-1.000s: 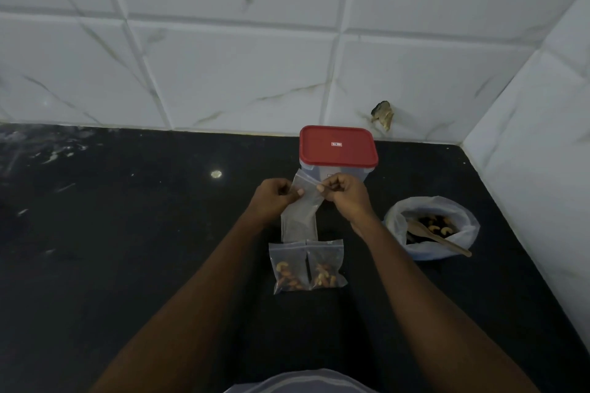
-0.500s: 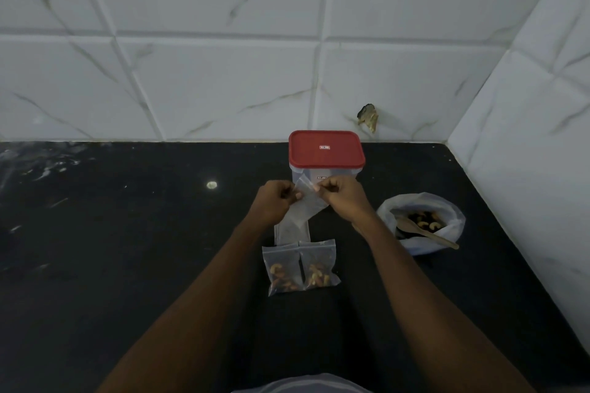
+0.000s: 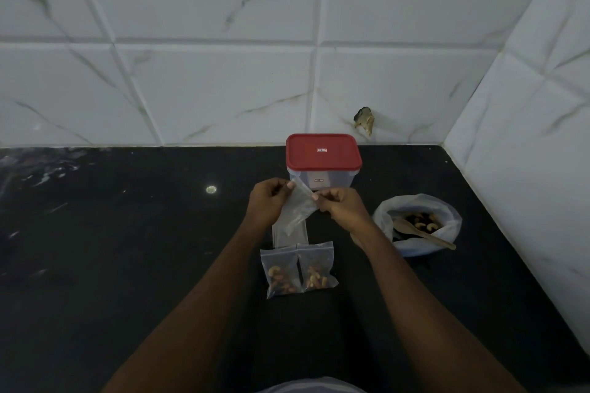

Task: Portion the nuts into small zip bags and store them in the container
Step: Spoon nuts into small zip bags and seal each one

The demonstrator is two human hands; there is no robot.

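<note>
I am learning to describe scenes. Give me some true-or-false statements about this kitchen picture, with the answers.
1. The left hand and right hand both pinch an empty bag. True.
2. Two filled bags lie on the counter. True.
3. The container stands beyond the hands. True.
4. It is open. False: the red lid is on.
5. The nut bag holds only nuts. False: a spoon rests in the nut bag too.
</note>
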